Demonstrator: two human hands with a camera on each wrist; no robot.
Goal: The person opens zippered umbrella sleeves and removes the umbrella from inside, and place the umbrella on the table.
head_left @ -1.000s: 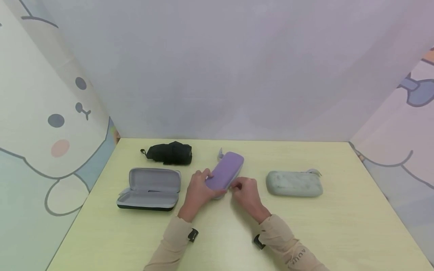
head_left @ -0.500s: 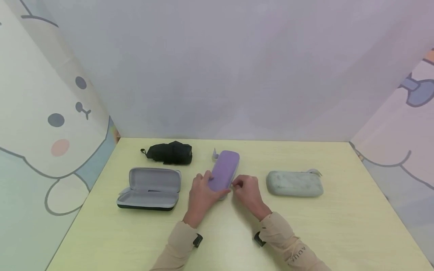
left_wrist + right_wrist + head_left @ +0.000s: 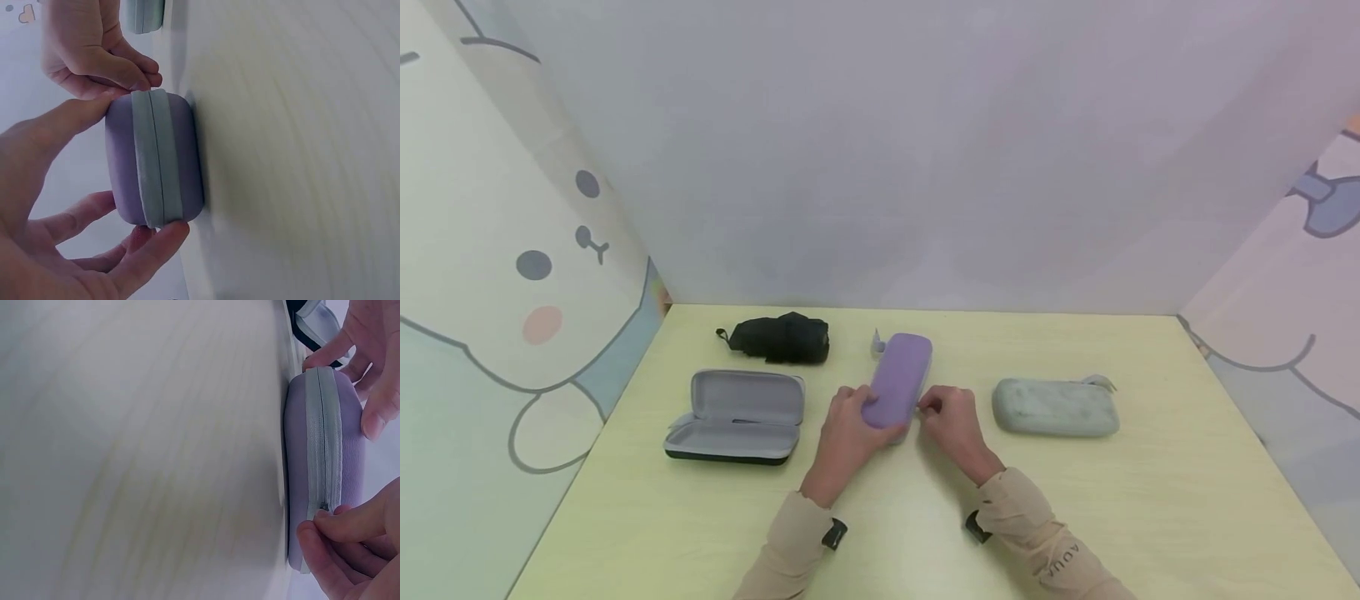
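A purple zippered glasses case (image 3: 898, 375) lies at the middle of the table, its long side running away from me. My left hand (image 3: 844, 440) grips its near end, thumb on one side and fingers on the other. In the left wrist view the pale grey zipper band (image 3: 156, 156) looks closed at that end. On the case's right side my right hand (image 3: 953, 423) pinches the zipper pull between thumb and forefinger. The zipper slider (image 3: 324, 506) shows just above the thumb tip in the right wrist view; most of the pull is hidden by the fingers.
To the left lies an open grey-lined case (image 3: 737, 435) with a black outside. Behind it is a folded black umbrella (image 3: 781, 338). A pale green zippered case (image 3: 1056, 407) lies to the right. Printed curtains (image 3: 917, 167) stand around the yellow table (image 3: 1150, 517).
The purple case has turned a little counter-clockwise, its far end swinging left. My left hand has shifted slightly right with it. My right hand keeps its pinch at the case's right side.
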